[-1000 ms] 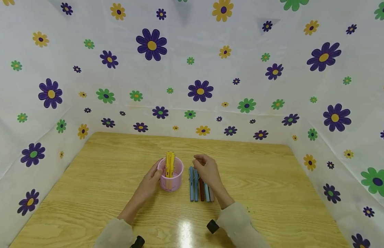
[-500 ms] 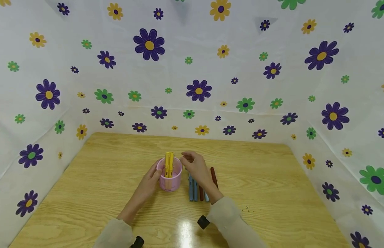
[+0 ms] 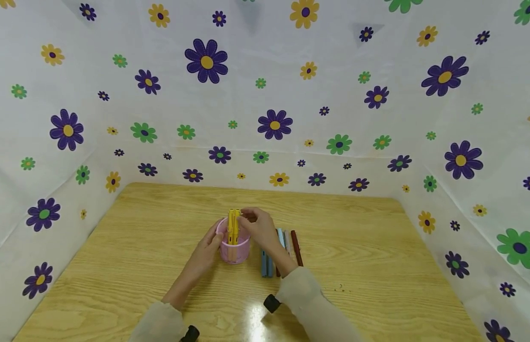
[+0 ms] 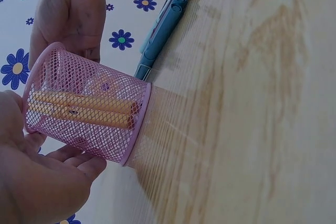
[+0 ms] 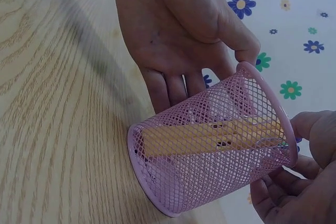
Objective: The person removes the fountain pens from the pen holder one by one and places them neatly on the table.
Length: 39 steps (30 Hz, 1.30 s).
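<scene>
The pink mesh pen cup (image 3: 243, 251) stands on the table, and my left hand (image 3: 207, 251) grips its left side with the thumb at the rim. Inside it, several yellow pens (image 3: 232, 228) with wire clips lean together, their caps above the rim. My right hand (image 3: 262, 232) is over the cup's right rim, thumb and fingertips at the upper ends of the yellow pens. In the right wrist view, the right hand (image 5: 310, 177) is close to the rim, but whether it pinches a pen is unclear. The mesh shows the pens' lower parts.
Right of the cup lies a row of pens, partly under my right forearm: blue pens (image 3: 263, 266), a light blue pen (image 3: 281, 236) and a dark red pen (image 3: 296, 244). A flower-patterned white sheet (image 3: 269, 95) borders the wooden table (image 3: 354, 228).
My right hand has moved left from above the row of pens to the yellow pens in the cup, uncovering pens at the right. The left hand has kept its grip on the cup.
</scene>
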{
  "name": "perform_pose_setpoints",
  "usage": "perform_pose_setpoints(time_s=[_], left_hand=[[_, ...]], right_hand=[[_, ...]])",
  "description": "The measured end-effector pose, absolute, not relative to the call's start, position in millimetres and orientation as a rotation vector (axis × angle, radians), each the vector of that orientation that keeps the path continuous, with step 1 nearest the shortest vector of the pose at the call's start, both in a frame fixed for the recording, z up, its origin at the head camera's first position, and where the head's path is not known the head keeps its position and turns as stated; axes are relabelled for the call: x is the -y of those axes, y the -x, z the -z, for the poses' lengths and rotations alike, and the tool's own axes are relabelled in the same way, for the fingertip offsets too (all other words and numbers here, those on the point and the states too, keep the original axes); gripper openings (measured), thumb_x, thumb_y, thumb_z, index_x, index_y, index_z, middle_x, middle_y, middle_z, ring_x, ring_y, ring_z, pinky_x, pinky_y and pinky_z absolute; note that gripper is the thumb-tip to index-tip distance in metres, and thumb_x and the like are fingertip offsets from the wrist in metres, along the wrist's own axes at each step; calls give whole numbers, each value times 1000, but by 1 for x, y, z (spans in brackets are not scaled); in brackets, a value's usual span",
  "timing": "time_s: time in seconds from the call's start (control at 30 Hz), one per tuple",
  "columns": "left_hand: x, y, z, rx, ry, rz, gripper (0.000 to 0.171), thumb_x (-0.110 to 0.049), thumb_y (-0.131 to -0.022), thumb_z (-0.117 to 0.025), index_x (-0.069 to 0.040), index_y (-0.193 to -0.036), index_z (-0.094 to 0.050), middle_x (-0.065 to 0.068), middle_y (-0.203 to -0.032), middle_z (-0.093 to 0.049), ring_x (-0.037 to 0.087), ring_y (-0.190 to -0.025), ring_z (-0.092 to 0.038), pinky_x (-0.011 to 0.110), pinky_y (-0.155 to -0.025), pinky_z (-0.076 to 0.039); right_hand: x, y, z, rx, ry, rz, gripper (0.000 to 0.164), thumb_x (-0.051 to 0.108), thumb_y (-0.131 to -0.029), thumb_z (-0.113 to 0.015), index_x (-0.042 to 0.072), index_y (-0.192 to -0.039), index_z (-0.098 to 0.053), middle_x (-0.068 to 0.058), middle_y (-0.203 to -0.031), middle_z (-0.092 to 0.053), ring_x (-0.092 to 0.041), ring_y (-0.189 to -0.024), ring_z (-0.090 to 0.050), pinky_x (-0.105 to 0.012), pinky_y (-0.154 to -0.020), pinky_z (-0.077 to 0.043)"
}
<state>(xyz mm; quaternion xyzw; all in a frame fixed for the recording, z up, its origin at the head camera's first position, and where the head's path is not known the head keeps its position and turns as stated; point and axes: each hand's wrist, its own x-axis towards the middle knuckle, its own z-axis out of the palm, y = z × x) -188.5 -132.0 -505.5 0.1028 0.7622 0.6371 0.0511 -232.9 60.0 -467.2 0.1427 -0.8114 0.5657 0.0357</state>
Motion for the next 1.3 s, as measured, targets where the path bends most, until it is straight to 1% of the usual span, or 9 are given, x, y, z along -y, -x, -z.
perform_pose_setpoints(time_s=[0.13,0.33,0.53,0.63,0.87,1.0,1.1,1.2,1.3], left_hand=[[131,189,506,-2318,-300,-1940,54,-29,-114,-38,-11,-164,-28,19,-165,-31,39,-151,-29,57,-122,-23],[131,189,506,-2296,-322,-1950,54,-29,-114,-37,-10,-164,-26,20,-166,-29,40,-151,-28,57,-122,-24],[131,189,508,-2307,-310,-1942,54,-29,-114,-38,-11,-164,-27,20,-166,-30,40,-151,-28,57,-122,-23],[131,190,508,-2337,-286,-1922,54,-29,-114,-38,-11,-164,-27,20,-165,-30,41,-151,-28,58,-122,-23],[131,189,507,-2341,-292,-1915,55,-30,-115,-36,-10,-165,-25,20,-166,-28,41,-152,-25,58,-122,-23],[131,189,506,-2363,-286,-1911,55,-28,-114,-38,-8,-164,-27,21,-165,-29,42,-152,-25,59,-122,-21],[131,189,504,-2373,-284,-1908,54,-27,-114,-38,-8,-164,-28,22,-165,-30,42,-152,-25,58,-122,-21],[131,189,504,-2372,-299,-1907,54,-26,-114,-38,-7,-164,-27,23,-165,-29,42,-152,-25,58,-122,-21],[131,189,505,-2365,-296,-1905,55,-27,-114,-37,-7,-164,-25,23,-166,-28,42,-153,-23,60,-123,-20]], right_hand=[[-58,234,467,2495,-461,-1743,39,20,-100,-69,-7,-127,-67,-20,-116,-71,-33,-106,-67,-43,-90,-59],[-57,236,471,2498,-491,-1719,31,17,-100,-69,-8,-119,-71,-18,-109,-73,-30,-98,-69,-36,-84,-60],[-57,235,472,2481,-358,-1759,27,19,-100,-70,-4,-115,-73,-14,-106,-74,-24,-96,-68,-32,-81,-59],[-58,233,472,2437,-298,-1781,27,20,-100,-71,-3,-114,-74,-13,-105,-74,-24,-96,-69,-33,-81,-60],[-64,225,466,2294,-189,-1870,31,23,-102,-68,-3,-119,-70,-14,-110,-73,-28,-104,-69,-37,-85,-60],[-68,223,464,2159,-159,-1993,31,20,-104,-65,-7,-119,-66,-20,-114,-73,-33,-106,-70,-44,-93,-59],[-71,221,461,2020,-167,-2125,29,12,-105,-61,-12,-121,-61,-26,-117,-71,-37,-107,-70,-43,-96,-58],[-75,218,458,1903,-170,-2210,26,7,-106,-58,-14,-121,-58,-26,-114,-70,-44,-109,-69,-40,-93,-59],[-78,217,457,1810,-163,-2262,25,5,-107,-55,-15,-121,-56,-26,-111,-71,-50,-109,-67,-43,-91,-60]])
